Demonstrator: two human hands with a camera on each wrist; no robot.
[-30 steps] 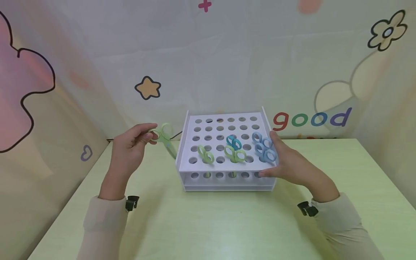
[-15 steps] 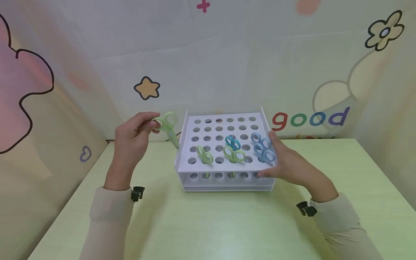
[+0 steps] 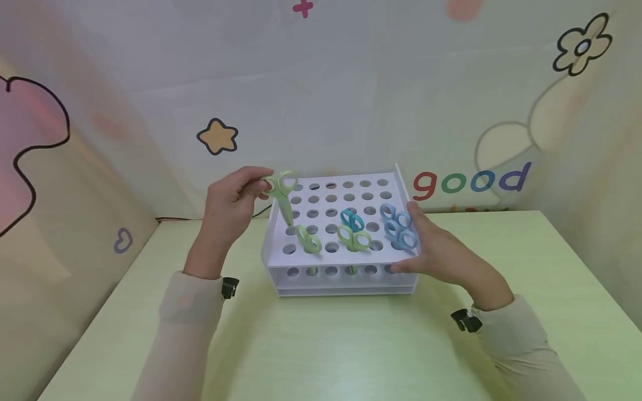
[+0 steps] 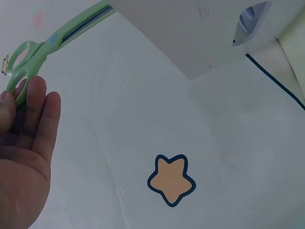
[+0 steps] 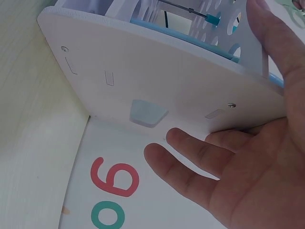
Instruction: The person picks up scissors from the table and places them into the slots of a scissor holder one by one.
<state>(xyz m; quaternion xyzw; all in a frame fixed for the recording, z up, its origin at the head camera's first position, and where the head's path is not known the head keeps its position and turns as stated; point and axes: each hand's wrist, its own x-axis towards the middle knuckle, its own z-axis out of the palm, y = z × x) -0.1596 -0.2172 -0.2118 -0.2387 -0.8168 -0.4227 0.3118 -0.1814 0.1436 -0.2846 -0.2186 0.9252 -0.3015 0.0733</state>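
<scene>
My left hand [image 3: 233, 203] pinches one handle loop of light green scissors [image 3: 281, 192] between thumb and fingers. In the head view their blades point down over the left columns of a white rack [image 3: 346, 259] with round holes; the left wrist view has the scissors [image 4: 40, 52] beside the hand. Two more light green scissors, left [image 3: 314, 244] and middle [image 3: 345, 233], stand in the rack. Teal scissors [image 3: 357, 224] are behind the middle pair, and two blue scissors [image 3: 394, 229] are at the right. My right hand [image 3: 446, 253] grips the rack's right side, thumb on the front edge.
The rack stands on a pale green table [image 3: 351, 345]. A printed cloth [image 3: 321, 122] hangs close behind it. A thin dark cable [image 3: 180, 219] runs along the table's back edge at left.
My left hand has lifted the green scissors and carried them right, from beside the rack to over its left columns. My right hand keeps its hold. The whole head view has shifted slightly.
</scene>
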